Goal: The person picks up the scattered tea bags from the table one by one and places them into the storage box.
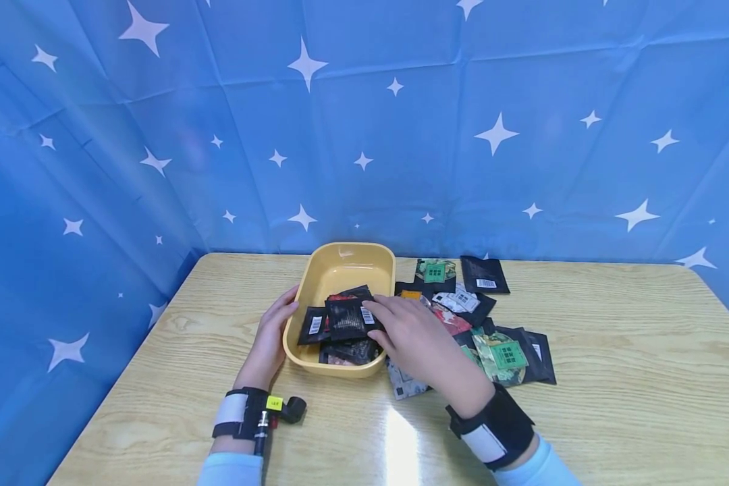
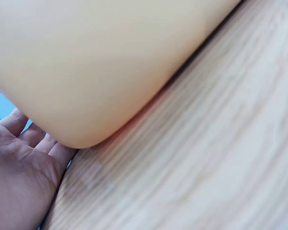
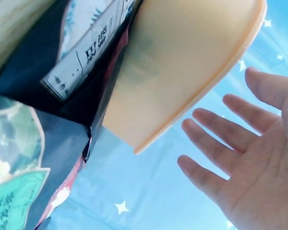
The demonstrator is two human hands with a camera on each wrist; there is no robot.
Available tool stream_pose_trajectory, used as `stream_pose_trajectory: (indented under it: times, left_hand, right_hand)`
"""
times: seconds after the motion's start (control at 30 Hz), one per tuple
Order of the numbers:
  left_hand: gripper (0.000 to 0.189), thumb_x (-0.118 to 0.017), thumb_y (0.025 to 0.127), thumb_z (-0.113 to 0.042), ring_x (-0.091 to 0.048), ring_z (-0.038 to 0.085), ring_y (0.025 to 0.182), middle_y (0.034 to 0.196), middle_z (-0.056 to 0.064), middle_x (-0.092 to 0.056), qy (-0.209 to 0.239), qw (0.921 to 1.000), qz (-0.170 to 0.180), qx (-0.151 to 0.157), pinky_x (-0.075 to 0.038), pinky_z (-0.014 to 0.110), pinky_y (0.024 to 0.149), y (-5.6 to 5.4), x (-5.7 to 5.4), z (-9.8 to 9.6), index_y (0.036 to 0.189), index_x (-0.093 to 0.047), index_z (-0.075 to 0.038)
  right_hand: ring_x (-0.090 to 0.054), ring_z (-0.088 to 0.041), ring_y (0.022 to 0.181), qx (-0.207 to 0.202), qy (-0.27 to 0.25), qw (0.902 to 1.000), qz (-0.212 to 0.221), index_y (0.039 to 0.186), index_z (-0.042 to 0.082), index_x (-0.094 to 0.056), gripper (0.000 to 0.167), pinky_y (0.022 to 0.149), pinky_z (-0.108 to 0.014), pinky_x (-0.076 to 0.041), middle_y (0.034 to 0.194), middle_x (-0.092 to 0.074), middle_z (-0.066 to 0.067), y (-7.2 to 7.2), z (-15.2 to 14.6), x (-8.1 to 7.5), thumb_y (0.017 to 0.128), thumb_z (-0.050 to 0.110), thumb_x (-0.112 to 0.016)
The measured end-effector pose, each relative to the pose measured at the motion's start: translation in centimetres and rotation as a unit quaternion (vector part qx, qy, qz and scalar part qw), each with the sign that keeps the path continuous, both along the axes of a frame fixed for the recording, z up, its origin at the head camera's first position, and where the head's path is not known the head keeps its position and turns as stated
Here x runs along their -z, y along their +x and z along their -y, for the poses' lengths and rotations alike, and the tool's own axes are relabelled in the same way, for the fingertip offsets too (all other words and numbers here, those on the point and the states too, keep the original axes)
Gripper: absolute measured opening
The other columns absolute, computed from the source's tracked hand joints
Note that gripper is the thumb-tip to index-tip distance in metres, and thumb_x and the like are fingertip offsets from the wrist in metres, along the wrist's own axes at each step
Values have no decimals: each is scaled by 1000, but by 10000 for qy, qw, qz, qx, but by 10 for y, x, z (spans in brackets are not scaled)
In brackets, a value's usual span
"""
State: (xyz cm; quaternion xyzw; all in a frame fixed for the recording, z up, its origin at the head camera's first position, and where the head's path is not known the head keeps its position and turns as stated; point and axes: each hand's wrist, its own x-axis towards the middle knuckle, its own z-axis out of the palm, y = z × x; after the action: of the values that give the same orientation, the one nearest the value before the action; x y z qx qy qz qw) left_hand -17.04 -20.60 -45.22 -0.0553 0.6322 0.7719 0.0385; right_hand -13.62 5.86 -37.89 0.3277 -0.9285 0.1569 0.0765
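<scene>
A yellow plastic bin stands on the table with several small black packets inside. My left hand rests against its left side, fingertips at the rim; in the left wrist view its fairly straight fingers lie along the outer wall. Over the bin's right rim reaches my right hand, its fingertips at the edge of a black packet with a white barcode label, which lies on top of the others. Spread and extended fingers show in the right wrist view, with nothing between them.
Right of the bin lies a loose, overlapping pile of packets, among them a green-labelled packet and a white-labelled one. A black packet lies at the back. Behind the wooden table hangs a blue star-patterned cloth.
</scene>
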Motion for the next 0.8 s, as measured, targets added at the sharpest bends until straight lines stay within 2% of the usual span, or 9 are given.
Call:
stream_pose_trajectory:
  times: [0.27,0.4,0.57,0.67,0.8]
  left_hand:
    - [53,-42,101,-14,-32,27,142,157,13,-31,92,9999,-45,26,-26,39,118,-1,2,0,152,-34,0]
    - [53,-41,102,-13,-32,27,142,157,13,-31,81,9999,-79,45,-27,39,117,-1,1,0,152,-33,1]
    - [52,-40,102,-14,-32,27,142,157,12,-32,23,10000,-59,5,-27,40,117,-1,0,-1,152,-35,-1]
    - [52,-41,102,-14,-32,27,142,157,13,-32,-3,10000,-61,2,-26,40,117,0,0,-1,152,-35,-1]
    - [52,-40,101,-13,-33,27,141,156,13,-32,63,9999,-82,15,-27,40,117,0,0,-1,152,-34,0]
  right_hand:
    - [-54,-31,125,372,46,9987,349,140,5,-54,50,106,-50,-42,135,-59,-14,1,-7,-5,96,27,-66]
    - [-51,-35,128,584,10,9971,487,144,4,-48,58,106,-51,-42,141,-52,-19,-2,-16,-7,95,26,-68]
    - [-48,-37,131,733,-80,9955,594,145,2,-47,58,107,-52,-41,144,-49,-21,-9,-30,-8,96,26,-67]
    - [-46,-38,132,886,-141,9926,812,145,1,-47,57,108,-53,-39,145,-49,-22,-13,-38,-8,97,25,-66]
    - [-42,-41,134,1160,-148,9831,1407,148,1,-42,57,109,-56,-36,147,-45,-22,-19,-51,-9,99,24,-61]
